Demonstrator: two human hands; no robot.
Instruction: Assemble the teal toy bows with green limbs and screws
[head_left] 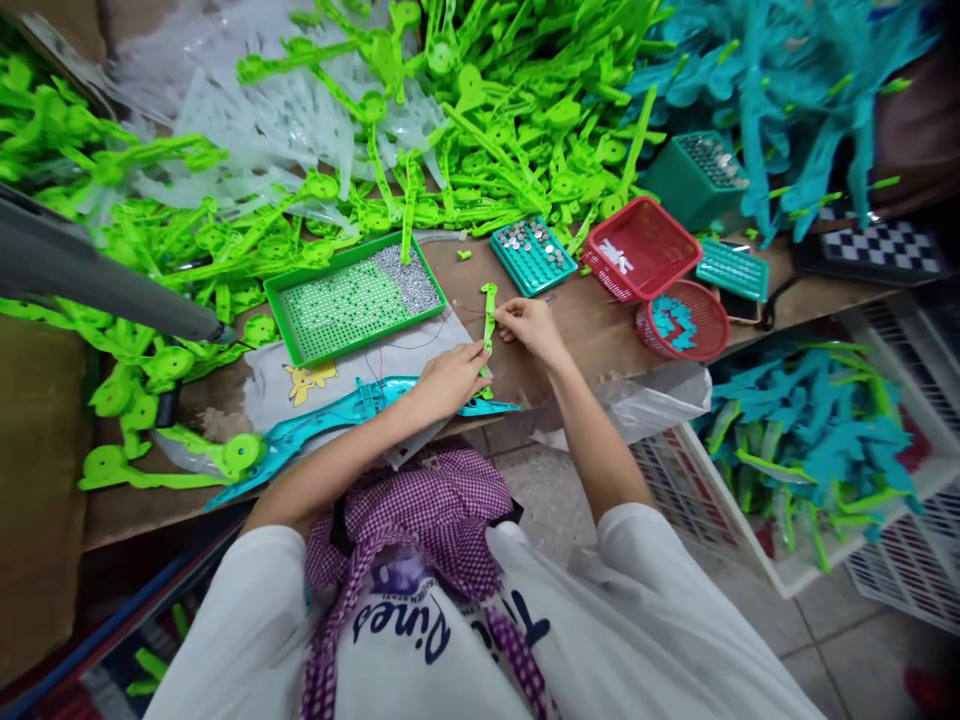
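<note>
A narrow bright-green plastic part [490, 303] lies upright in view on the brown tabletop. My left hand [454, 378] is on its lower half, fingers closed around its edge. From the right, my right hand [529, 324] pinches at the part's side; whatever is between those fingertips is too small to make out. Below my left wrist rests a long blue plastic piece [319, 425], partly covered by the forearm. Thin dark and red wires [380, 350] run over a grey cloth [262, 378] with a yellow cartoon print.
A green tray [356, 345] holds small metal pieces. Right of it are a teal tray [531, 278] with round metal pieces, a red basket [679, 235] and a round red basket [701, 345]. Green parts [525, 150] pile up behind. A dark grey tool [150, 285] slants in from the left.
</note>
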